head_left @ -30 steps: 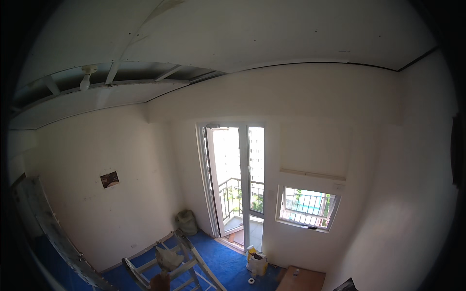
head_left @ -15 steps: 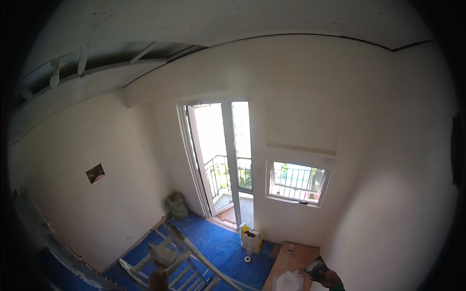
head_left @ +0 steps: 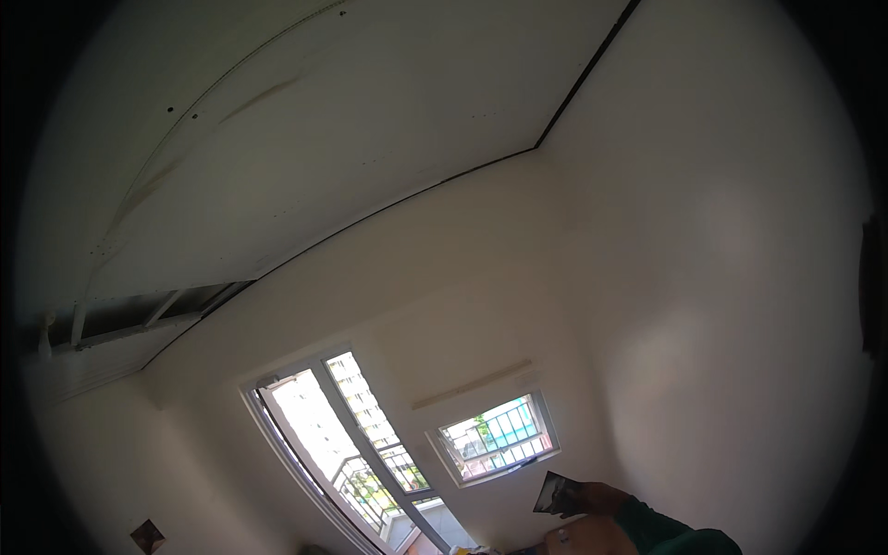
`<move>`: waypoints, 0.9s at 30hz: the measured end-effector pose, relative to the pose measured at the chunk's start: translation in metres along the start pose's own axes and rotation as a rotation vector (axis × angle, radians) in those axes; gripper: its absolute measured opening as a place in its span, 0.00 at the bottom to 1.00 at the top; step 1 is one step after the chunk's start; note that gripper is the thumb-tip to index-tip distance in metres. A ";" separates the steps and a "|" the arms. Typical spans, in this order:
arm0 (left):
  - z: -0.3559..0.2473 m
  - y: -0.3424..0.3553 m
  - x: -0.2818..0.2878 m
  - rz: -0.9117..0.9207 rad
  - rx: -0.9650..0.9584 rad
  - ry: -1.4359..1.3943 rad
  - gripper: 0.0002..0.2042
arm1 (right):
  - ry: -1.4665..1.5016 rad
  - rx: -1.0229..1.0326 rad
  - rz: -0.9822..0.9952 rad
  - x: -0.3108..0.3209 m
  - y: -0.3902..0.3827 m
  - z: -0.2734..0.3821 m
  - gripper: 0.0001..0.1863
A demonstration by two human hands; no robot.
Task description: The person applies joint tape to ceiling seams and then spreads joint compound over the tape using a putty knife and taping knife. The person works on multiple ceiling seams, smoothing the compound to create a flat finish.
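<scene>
My right hand point(head_left: 581, 499), in a dark green sleeve point(head_left: 666, 527), is closed on a putty knife with a wide, dark metal blade point(head_left: 552, 490), raised at the lower right in front of the wall below the small window point(head_left: 495, 435). Only the back of the hand and some fingers show. The blade is tilted and appears clear of any surface. My left hand is out of view.
A white ceiling point(head_left: 388, 92) has an open strip with framing point(head_left: 125, 319) and a bulb point(head_left: 44, 338) at the left. An open balcony door point(head_left: 305, 435) stands left of the window. A square wall hole point(head_left: 148, 536) shows lower left. A plain wall point(head_left: 721, 305) rises at the right.
The view has tilted up to the ceiling and rolled, dropping the ladder and blue sheet out of sight. My right hand with the blade came into view; the hand seen low near the ladder has left it.
</scene>
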State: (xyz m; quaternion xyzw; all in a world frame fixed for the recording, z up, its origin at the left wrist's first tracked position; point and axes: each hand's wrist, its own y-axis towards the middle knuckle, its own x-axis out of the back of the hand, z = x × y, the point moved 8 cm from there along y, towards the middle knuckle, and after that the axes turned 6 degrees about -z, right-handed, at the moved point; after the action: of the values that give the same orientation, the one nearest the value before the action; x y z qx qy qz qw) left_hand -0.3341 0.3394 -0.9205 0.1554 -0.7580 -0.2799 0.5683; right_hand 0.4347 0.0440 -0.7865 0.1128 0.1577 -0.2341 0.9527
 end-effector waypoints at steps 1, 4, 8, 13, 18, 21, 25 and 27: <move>-0.003 0.005 0.002 0.006 -0.002 -0.020 0.22 | 0.233 -0.036 0.025 -0.004 0.002 0.006 0.20; -0.017 0.020 0.009 0.020 0.008 -0.083 0.20 | 0.241 -0.048 -0.015 0.004 0.005 0.017 0.20; -0.028 0.038 0.013 0.036 0.036 -0.154 0.18 | 0.228 -0.026 -0.065 0.012 -0.005 0.024 0.19; -0.024 0.038 0.029 0.058 0.109 -0.275 0.16 | 0.206 -0.053 -0.223 0.020 -0.028 0.017 0.19; -0.023 0.008 0.069 0.006 0.418 -0.805 0.14 | 0.339 -0.127 -0.238 0.009 -0.034 -0.010 0.18; -0.054 -0.003 0.103 -0.142 0.469 -1.024 0.10 | 0.181 -0.162 -0.181 -0.019 -0.027 -0.029 0.14; -0.109 0.014 0.137 -0.153 0.554 -0.967 0.10 | -0.231 -0.248 -0.102 -0.084 -0.014 -0.042 0.14; -0.150 0.023 0.150 -0.153 0.502 -0.947 0.10 | 0.029 -0.340 0.021 -0.133 -0.010 -0.043 0.14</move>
State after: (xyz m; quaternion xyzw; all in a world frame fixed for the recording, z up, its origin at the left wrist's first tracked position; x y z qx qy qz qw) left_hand -0.2354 0.2373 -0.7615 0.1981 -0.9613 -0.1703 0.0878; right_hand 0.3068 0.1022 -0.7806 -0.0449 0.2077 -0.1927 0.9580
